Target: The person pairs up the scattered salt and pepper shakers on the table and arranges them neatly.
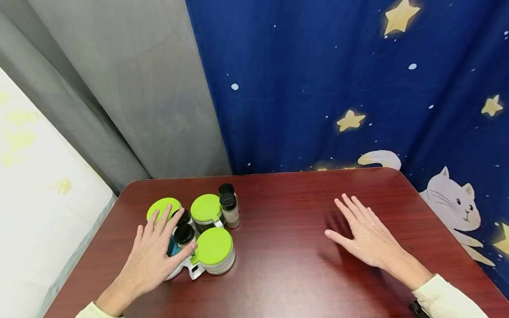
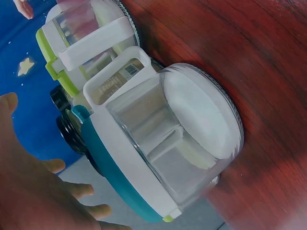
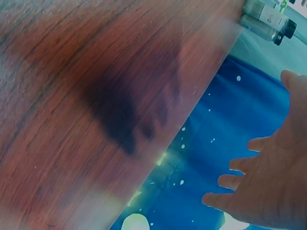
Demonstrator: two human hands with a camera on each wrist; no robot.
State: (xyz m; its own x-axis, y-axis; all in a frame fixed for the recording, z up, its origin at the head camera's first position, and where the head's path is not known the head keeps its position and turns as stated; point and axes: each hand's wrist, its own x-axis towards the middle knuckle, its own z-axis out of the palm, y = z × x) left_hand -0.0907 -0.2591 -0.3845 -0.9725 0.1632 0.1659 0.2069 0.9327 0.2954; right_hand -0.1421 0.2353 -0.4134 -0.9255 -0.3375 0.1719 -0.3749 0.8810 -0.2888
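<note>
My left hand [image 1: 148, 261] is spread over a cluster of seasoning jars at the left of the table, holding nothing. Three jars have bright green lids: one near the thumb [image 1: 214, 246], one behind it [image 1: 206, 207] and one at the far left [image 1: 162, 206], partly behind the fingers. A jar with a teal lid [image 2: 115, 170] and white handle is mostly hidden under that hand in the head view. Black-capped bottles [image 1: 184, 234] stand between the jars, and two more [image 1: 230, 213] at their right. Over the right side, my right hand [image 1: 367, 237] has straight, spread fingers and nothing in it.
The dark red wooden table [image 1: 286, 265] has rounded far corners. Behind it hang a grey curtain [image 1: 159, 88] and a blue one [image 1: 294, 88] with stars and a cat. A white patterned cloth [image 1: 47, 194] hangs at the left. The right hand casts a shadow on the tabletop.
</note>
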